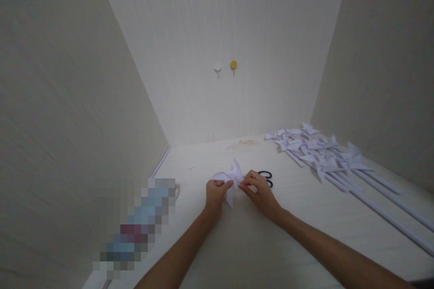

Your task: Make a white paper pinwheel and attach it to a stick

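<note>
A white paper pinwheel is held up in front of me, its pointed blades spreading above and below my fingers. My left hand pinches it from the left, thumb lying across the paper. From the right, my right hand pinches at the pinwheel's right side with thumb and forefinger; any small piece between those fingertips is too small to make out. Just behind my right hand lie scissors, only their black handle loops showing.
Several finished white paper pinwheels on long paper sticks lie at the right. A blurred-out object lies along the left edge beside a thin white strip. A white hook and a yellow hook are on the back wall.
</note>
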The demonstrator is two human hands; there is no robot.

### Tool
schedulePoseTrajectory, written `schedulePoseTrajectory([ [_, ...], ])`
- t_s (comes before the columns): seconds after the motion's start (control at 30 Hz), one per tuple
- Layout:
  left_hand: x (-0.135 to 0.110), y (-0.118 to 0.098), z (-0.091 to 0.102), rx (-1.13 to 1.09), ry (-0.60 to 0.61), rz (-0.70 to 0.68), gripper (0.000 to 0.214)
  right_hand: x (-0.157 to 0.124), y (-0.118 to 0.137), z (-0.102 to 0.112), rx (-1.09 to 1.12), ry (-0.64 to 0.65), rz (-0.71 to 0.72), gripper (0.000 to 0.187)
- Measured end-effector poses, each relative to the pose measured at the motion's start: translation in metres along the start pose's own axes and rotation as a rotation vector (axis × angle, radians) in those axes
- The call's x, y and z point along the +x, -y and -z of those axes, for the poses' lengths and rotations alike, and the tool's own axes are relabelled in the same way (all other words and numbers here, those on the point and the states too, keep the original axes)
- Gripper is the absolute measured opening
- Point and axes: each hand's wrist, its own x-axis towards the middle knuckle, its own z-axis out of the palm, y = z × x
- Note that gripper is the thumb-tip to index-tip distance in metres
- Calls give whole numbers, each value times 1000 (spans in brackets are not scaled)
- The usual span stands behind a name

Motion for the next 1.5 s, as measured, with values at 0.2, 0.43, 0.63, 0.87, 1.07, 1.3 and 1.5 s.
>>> schedulePoseTrajectory([
  [0.2, 1, 3, -1, 27, -20, -13, 33, 3, -2, -1, 99, -11, -107, 19],
  [0.43, -4, -4, -2, 46, 27, -44, 30, 2, -6, -4, 105, 21, -185, 22],
  [0.63, -7, -6, -3, 80, 88, -75, 27, 1, -11, -5, 71, 4, -187, 23],
  [0.87, -7, -5, -3, 122, 74, -82, 19, 1, -10, -6, 42, 2, -230, 22],
  [1.07, -8, -9, -4, 64, 88, -85, 11, 1, -11, -7, 32, 16, -215, 23],
  [1.3, -9, -10, -3, -7, 130, -70, 10, 1, -9, -6, 27, 4, -208, 23],
  [1.5, -9, -9, -4, -34, 140, -66, 11, 1, -9, -5, 27, -7, -202, 23],
])
